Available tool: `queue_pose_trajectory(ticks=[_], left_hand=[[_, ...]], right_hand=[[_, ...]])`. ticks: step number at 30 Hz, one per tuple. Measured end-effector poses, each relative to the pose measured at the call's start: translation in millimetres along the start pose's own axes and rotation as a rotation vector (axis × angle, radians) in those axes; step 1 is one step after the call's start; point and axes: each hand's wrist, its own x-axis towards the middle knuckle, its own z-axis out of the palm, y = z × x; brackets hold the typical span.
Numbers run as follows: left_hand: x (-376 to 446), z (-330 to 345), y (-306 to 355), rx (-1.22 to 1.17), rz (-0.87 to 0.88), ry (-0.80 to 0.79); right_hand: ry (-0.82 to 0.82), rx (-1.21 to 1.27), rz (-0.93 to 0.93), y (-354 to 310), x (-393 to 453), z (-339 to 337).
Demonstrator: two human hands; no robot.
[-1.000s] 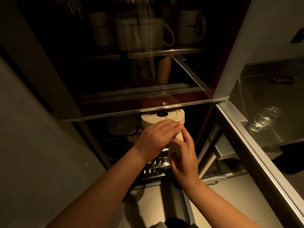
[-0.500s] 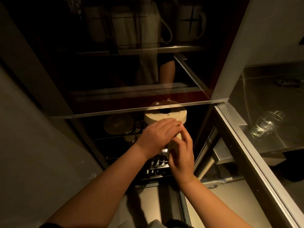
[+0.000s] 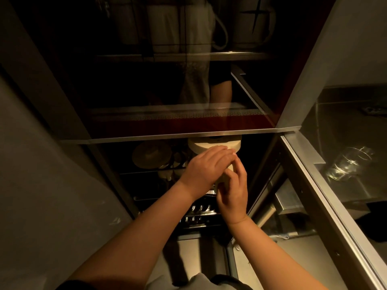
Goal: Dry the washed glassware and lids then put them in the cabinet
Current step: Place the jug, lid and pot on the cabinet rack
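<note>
A cream-lidded container (image 3: 211, 145) stands inside the lower compartment of the dark cabinet (image 3: 178, 137), its lid half hidden under the compartment's metal top edge. My left hand (image 3: 206, 168) is curled over its near side just below the lid. My right hand (image 3: 232, 190) grips the cream handle part lower down, fingers pointing up beside the left hand. A clear glass (image 3: 349, 163) lies tilted on the steel counter at the right.
Round lids or plates (image 3: 151, 156) lean on the wire rack left of the container. White mugs (image 3: 254, 24) show behind the upper glass door, which reflects a person. The steel counter (image 3: 314, 185) runs along the right. A grey wall (image 3: 41, 185) bounds the left.
Both hands stay on the container, which has gone slightly deeper under the cabinet's top edge. The view has shifted a little closer.
</note>
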Motion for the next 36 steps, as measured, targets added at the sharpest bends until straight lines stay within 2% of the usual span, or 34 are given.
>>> queue_pose_trajectory(ticks=[7, 12, 14, 21, 25, 29, 33, 36], left_hand=[[-7.1, 4.0, 3.5, -0.056, -0.211, -0.097], [-36.6, 7.7, 11.4, -0.052, -0.334, -0.289], [-40.3, 7.0, 8.9, -0.107, -0.393, -0.346], [-27.2, 13.3, -0.9, -0.316, -0.593, -0.438], [-18.7, 19.6, 1.2, -0.429, -0.705, -0.398], [-14.6, 27.9, 0.8, -0.394, -0.742, -0.326], [-13.3, 31.4, 2.1, -0.321, -0.742, -0.325], [-14.5, 33.7, 2.0, -0.306, -0.712, -0.331]], right_hand=[[-0.044, -0.101, 0.074, -0.9, 19.3, 7.3], [-0.233, -0.186, 0.135, -1.6, 25.9, 5.2], [-0.292, -0.186, 0.157, -1.3, 27.6, 6.9], [-0.344, -0.127, 0.286, -2.6, 47.8, 13.3], [-0.332, -0.083, 0.303, -7.4, 55.5, 10.6], [-0.443, -0.091, 0.283, -22.4, 62.9, -2.8], [-0.635, -0.212, 0.229, -30.8, 71.9, -26.8], [-0.701, -0.433, 0.066, -31.8, 78.4, -55.0]])
